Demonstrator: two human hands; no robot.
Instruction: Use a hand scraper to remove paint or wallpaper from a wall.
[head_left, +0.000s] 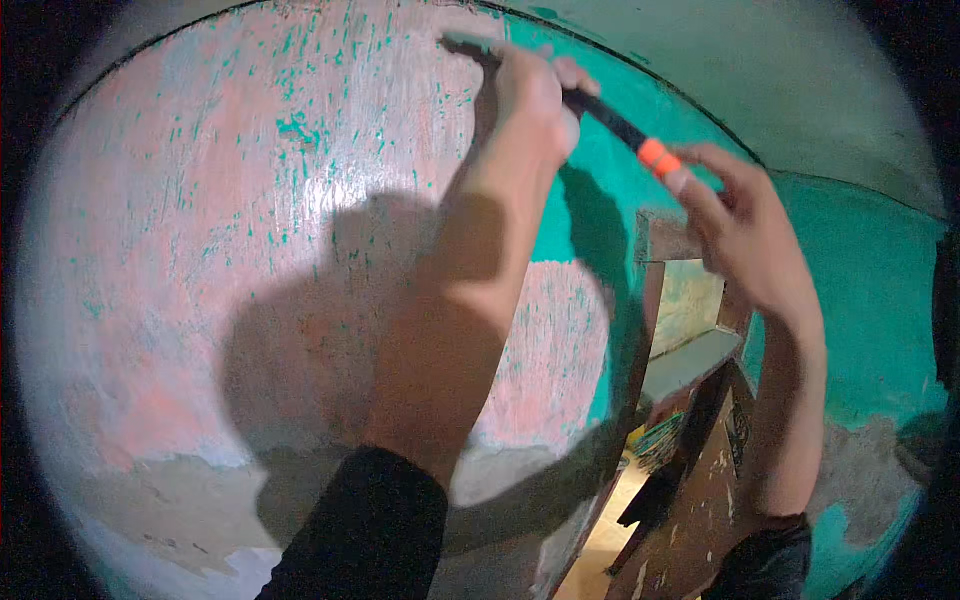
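Both hands are on a long-handled scraper with a black shaft (616, 122) and an orange section near its lower end. My left hand (534, 90) wraps the shaft high up, close to the head. The head (466, 46) points left and lies against or just off the wall; contact cannot be made out. Lower on the right, my right hand (739, 217) pinches the orange section (660, 158) between thumb and fingers. Behind the tool, the wall (225, 150) is largely stripped to a pinkish layer with green flecks. Intact green paint (551, 217) borders it on the right.
A doorway with a wooden frame (675, 238) and a worn brown door (694, 487) stands at lower right. Through the opening, a bundle of thin green strands (660, 441) shows. The pale ceiling (810, 90) meets the wall above. Shadows of my head and arms cover the wall's middle.
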